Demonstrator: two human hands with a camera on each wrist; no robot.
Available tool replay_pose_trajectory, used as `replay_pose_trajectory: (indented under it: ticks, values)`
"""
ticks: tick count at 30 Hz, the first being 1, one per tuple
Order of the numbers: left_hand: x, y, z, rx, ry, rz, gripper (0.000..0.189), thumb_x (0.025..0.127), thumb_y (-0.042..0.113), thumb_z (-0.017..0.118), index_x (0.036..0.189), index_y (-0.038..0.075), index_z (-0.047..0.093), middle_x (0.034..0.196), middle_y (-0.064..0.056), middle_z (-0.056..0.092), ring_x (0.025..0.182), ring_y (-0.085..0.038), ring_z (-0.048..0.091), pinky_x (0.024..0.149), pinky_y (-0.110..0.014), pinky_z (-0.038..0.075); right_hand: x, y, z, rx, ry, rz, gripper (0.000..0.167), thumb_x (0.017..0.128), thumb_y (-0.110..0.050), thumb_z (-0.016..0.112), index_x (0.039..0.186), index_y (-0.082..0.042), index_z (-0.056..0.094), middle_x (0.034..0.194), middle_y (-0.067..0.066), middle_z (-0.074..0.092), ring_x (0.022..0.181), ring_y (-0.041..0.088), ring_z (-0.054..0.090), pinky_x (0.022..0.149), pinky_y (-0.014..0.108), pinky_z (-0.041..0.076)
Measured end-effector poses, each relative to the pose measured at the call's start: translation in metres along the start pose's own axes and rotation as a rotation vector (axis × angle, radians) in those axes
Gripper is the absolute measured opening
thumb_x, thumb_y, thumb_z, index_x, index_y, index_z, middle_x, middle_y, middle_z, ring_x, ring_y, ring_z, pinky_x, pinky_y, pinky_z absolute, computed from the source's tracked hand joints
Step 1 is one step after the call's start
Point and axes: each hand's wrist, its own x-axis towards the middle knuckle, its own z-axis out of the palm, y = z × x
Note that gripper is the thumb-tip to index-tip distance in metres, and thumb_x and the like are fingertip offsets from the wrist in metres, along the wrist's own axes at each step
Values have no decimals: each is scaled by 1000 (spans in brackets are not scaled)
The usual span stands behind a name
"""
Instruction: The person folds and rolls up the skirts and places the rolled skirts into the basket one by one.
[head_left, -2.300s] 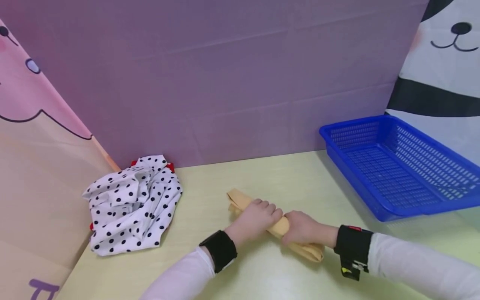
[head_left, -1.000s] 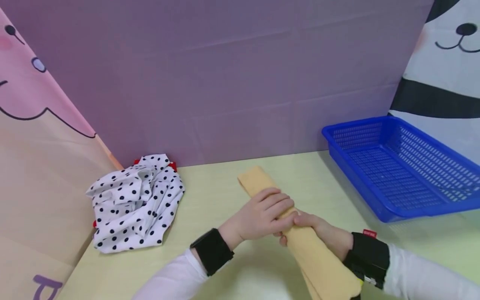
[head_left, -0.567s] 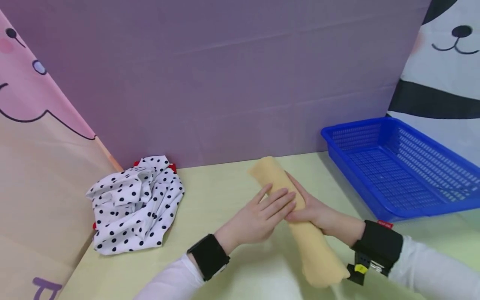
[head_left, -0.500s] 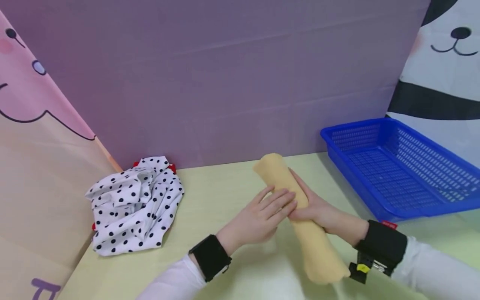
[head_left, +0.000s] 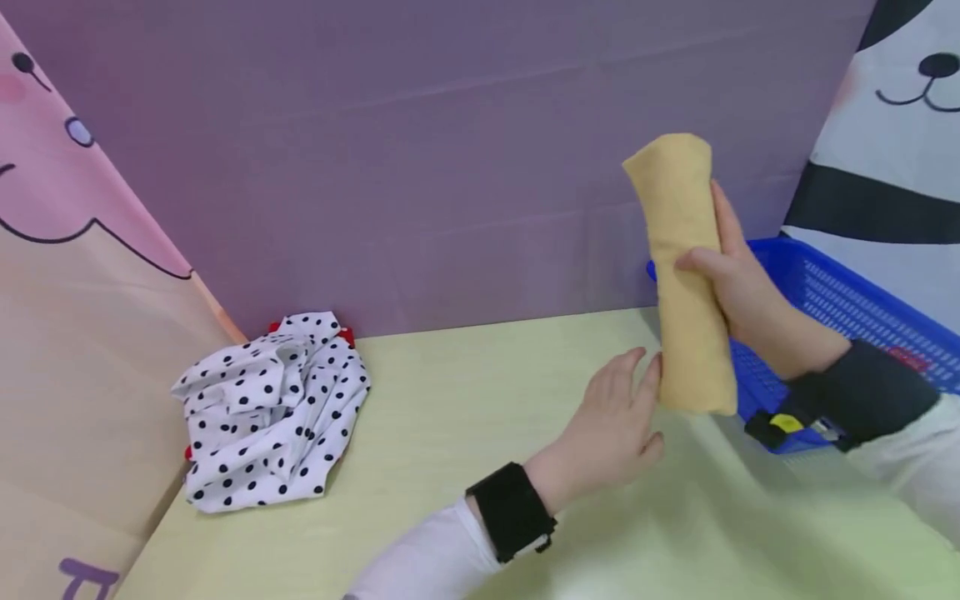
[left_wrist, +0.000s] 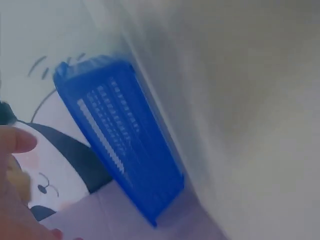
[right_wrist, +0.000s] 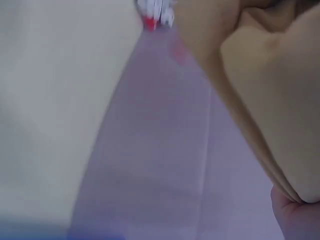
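My right hand (head_left: 757,308) holds a rolled-up yellow cloth (head_left: 690,350) upright in the air, the thumb across its front and the other fingers behind it. The roll overlaps the left end of a blue plastic basket (head_left: 885,304) in the head view. My left hand (head_left: 611,421) reaches up beside the roll's lower end with fingers extended, fingertips right at its edge. Close up in the right wrist view, layered folds of the yellow cloth (right_wrist: 275,110) show at its end. The basket (left_wrist: 120,140) also appears in the left wrist view.
A crumpled white cloth with black dots (head_left: 277,425) lies at the left of the pale table (head_left: 420,433), with red bits showing at its edges. A purple backdrop (head_left: 450,167) rises behind the table, and printed animal panels stand at both sides.
The right hand has lifted the yellow roll up and to the right, from over the table to before the basket. The left hand has followed rightward and its fingers have come off the roll's middle.
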Motion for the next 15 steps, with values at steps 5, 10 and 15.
replay_pose_trajectory:
  ticks: [5, 10, 15]
  values:
    - [21, 33, 11, 3, -208, -14, 89, 92, 47, 51, 152, 7, -1, 156, -20, 1, 146, -27, 9, 116, -33, 20, 19, -16, -35, -376, 135, -108, 91, 87, -1, 51, 151, -37, -3, 149, 8, 15, 95, 3, 43, 74, 11, 41]
    - [39, 62, 24, 16, -381, 58, 89, 93, 52, 48, 148, 32, -20, 157, -11, -20, 147, -22, -3, 117, -29, 14, 32, -10, -70, -743, 191, -161, 92, 87, -12, 53, 150, -35, -10, 153, 11, 15, 104, 14, 41, 96, 22, 31]
    - [51, 84, 33, 59, -481, 106, 85, 93, 55, 44, 144, 41, -22, 155, 1, -28, 145, -17, -17, 118, -28, 8, 38, 12, -103, -843, 148, -252, 93, 82, -4, 51, 152, -23, -8, 158, 15, 0, 127, 43, 21, 112, 36, 15]
